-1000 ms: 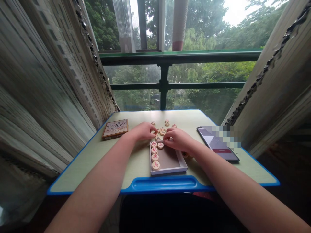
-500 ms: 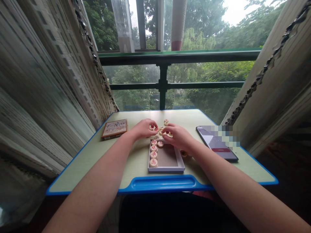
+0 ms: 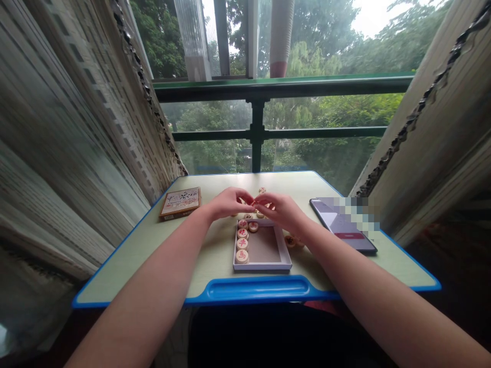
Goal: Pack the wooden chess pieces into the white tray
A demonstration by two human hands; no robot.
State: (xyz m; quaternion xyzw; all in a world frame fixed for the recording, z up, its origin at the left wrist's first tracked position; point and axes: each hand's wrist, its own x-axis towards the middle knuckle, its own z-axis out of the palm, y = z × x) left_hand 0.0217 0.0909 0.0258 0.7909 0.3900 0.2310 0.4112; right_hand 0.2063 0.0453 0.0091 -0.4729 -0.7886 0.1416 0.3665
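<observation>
A shallow white box tray (image 3: 282, 263) lies on the small table (image 3: 126, 260), with several round wooden chess pieces (image 3: 242, 244) lined along its left side. Just beyond the tray, my left hand (image 3: 227, 203) and my right hand (image 3: 282, 210) meet fingertip to fingertip, both pinched over a cluster of loose chess pieces (image 3: 262, 190). A piece with red marking shows between the fingertips; which hand grips it is unclear. More loose pieces (image 3: 292, 240) lie to the right of the tray, under my right wrist.
The box lid (image 3: 181, 202) with printed artwork lies at the table's back left. A phone (image 3: 342, 225) lies at the right. The table has a blue rim with a grooved front edge (image 3: 258, 289). Curtains hang on both sides, and a window railing (image 3: 268, 89) stands behind.
Both hands have lifted slightly from the loose pieces and drawn together until their fingertips meet above the cluster. The tray and its pieces have not changed.
</observation>
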